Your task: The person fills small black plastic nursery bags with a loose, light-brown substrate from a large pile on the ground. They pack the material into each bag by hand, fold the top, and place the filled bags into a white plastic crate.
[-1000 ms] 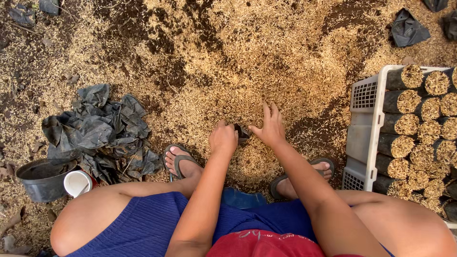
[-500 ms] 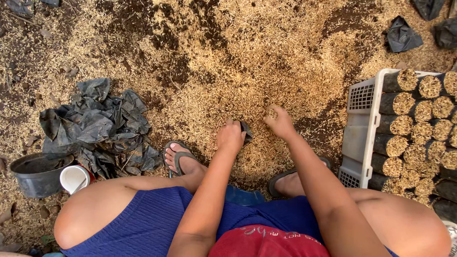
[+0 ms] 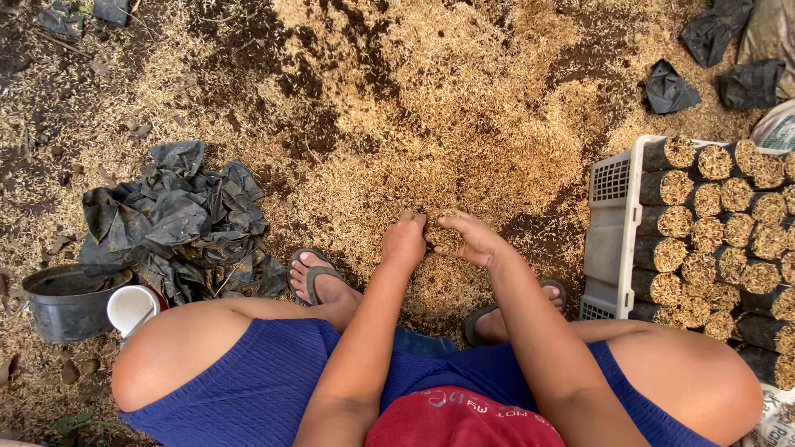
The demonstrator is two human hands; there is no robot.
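My left hand (image 3: 404, 242) and my right hand (image 3: 479, 240) meet just above the ground in front of my feet. Between them they hold a small bag (image 3: 447, 235) heaped with pale rice husk; its dark plastic is mostly hidden by my fingers. My left hand grips its near side with closed fingers. My right hand cups the other side, fingers curled over the top. Below them lies a wide heap of husk and dark soil (image 3: 431, 124).
A white plastic crate (image 3: 611, 223) at the right holds several filled black bags lying on their sides. A pile of empty black bags (image 3: 178, 219) lies at the left, with a dark pot (image 3: 66, 300) and a white cup (image 3: 132, 308) beside it. My sandalled feet (image 3: 319, 277) flank the hands.
My hands have drawn closer together and nearer to me. The small bag, seen dark between them before, now shows full of husk.
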